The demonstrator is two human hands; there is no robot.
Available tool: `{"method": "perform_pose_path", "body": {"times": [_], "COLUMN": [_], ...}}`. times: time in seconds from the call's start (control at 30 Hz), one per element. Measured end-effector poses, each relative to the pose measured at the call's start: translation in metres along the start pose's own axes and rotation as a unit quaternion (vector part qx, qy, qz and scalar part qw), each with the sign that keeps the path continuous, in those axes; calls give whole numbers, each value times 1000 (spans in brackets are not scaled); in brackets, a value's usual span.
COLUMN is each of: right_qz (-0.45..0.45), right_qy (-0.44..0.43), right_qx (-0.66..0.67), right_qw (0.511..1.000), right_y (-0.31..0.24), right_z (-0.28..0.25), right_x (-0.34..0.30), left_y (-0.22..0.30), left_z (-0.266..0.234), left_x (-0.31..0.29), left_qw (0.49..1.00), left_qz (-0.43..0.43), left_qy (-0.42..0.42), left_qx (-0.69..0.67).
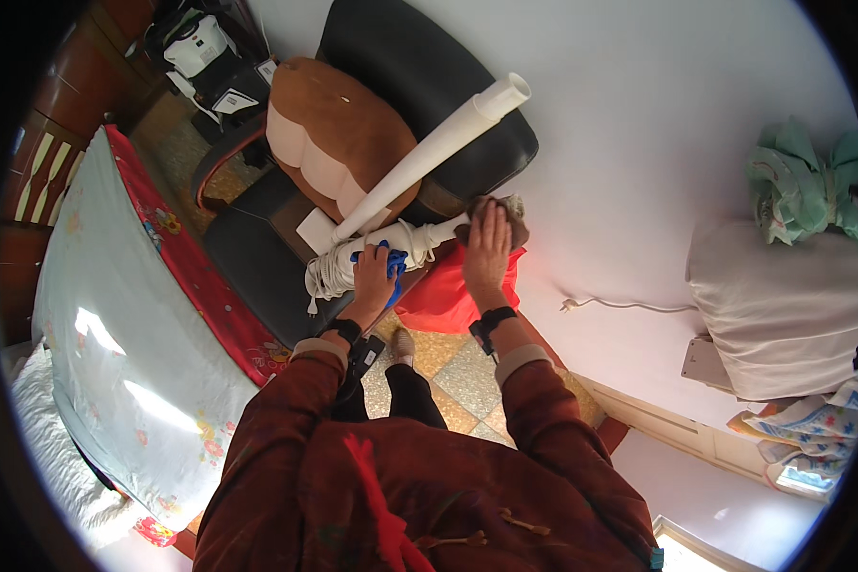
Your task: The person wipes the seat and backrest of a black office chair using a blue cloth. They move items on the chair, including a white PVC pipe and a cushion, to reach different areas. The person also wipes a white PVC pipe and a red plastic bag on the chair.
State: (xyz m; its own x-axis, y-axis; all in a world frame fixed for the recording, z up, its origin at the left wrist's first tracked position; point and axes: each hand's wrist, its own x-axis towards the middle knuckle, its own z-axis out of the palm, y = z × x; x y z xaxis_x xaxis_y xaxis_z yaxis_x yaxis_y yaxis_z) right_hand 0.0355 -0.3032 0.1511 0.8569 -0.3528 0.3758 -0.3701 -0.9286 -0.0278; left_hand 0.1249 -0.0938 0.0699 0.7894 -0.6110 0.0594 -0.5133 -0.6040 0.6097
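Note:
A white corded appliance [413,238], which looks like a handheld vacuum cleaner, lies slanted across the front of a black chair. Its pale power cord [326,276] is wound round the left end, with the plug hanging down. My left hand [376,278] is closed on its body, over a bunched blue cloth [397,259]. At the narrow right end, my right hand [487,246] presses a brown cloth [517,225] round the tip, fingers close together. A long white tube [427,155] leans from the seat up over the backrest, just beyond both hands.
Behind the tube, a brown and pink cushion [329,124] rests on the black chair [248,229]. A red bag [443,294] hangs below my hands. To the left is a bed with a pale floral cover [143,334]. A cable [629,305] runs along the right wall beside cloth-covered items [772,305].

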Motion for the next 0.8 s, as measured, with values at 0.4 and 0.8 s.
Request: {"method": "perform_pose_path", "body": {"times": [0.4, 0.8], "right_qz": [-160, 338], "right_qy": [-51, 93], "right_qx": [48, 759], "right_qw": [985, 548], "right_y": [37, 59], "right_z": [-11, -51], "right_x": [-22, 3], "left_y": [20, 100], "left_z": [-10, -37], "left_x": [-7, 42], "left_qw": [999, 986], "left_qz": [13, 75], "left_qy": [28, 56], "left_qx": [-40, -135]}}
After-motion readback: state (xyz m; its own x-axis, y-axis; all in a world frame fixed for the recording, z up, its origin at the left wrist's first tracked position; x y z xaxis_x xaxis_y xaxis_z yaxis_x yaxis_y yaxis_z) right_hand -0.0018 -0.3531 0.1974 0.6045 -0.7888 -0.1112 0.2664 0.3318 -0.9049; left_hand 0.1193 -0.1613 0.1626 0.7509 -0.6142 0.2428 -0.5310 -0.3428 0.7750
